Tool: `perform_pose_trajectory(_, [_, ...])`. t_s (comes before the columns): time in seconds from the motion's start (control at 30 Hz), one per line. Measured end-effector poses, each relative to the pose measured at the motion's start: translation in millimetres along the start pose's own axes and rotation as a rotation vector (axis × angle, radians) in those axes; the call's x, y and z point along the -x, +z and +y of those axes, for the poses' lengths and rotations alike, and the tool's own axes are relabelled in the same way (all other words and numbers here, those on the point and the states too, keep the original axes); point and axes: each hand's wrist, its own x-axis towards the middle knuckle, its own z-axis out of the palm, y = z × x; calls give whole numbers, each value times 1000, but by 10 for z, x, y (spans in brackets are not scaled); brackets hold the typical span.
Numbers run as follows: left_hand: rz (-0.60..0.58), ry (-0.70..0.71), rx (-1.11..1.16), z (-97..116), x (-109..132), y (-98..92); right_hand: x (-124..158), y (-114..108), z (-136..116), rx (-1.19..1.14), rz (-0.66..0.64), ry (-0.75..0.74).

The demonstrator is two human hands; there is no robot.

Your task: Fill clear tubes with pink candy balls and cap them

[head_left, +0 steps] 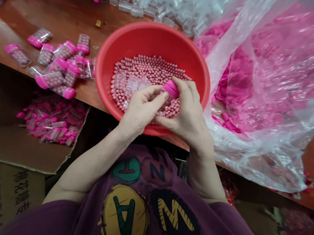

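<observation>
A red plastic basin [182, 47] on the wooden table holds many small pink balls [150, 69] and a few clear empty containers [130, 84]. Over its near side, my left hand [141, 108] and my right hand [187, 115] meet. Together they grip a small clear container with a pink cap [170, 89]. My right thumb presses on the cap; my left fingers wrap the container's body, which is mostly hidden.
Filled pink-capped containers [59, 65] lie in a heap on the table at left. More of them fill a cardboard box [9, 150] below. A clear bag of pink caps [270, 70] lies at right. Empty clear containers [158, 0] are piled behind the basin.
</observation>
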Motion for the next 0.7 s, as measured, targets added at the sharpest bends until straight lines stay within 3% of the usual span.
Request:
perform_pose_trajectory(0.2, [65,-66,25,50,5,58,-1,225,2,189,65,23])
perform_pose_trajectory(0.37, [42,-59,55,83,10,39,-38,219,3,298,129,-29])
perform_pose_trajectory(0.47, [32,-14,20,35,8,39,-25,212,21,338,100,-37])
perform_pose_trajectory(0.6, [-36,18,-34,5,7,54,-19,181,-39,240,27,12])
perform_pose_trajectory(0.7, [-25,189,-63,192,3,-108,-62,86,-36,-11,-76,14])
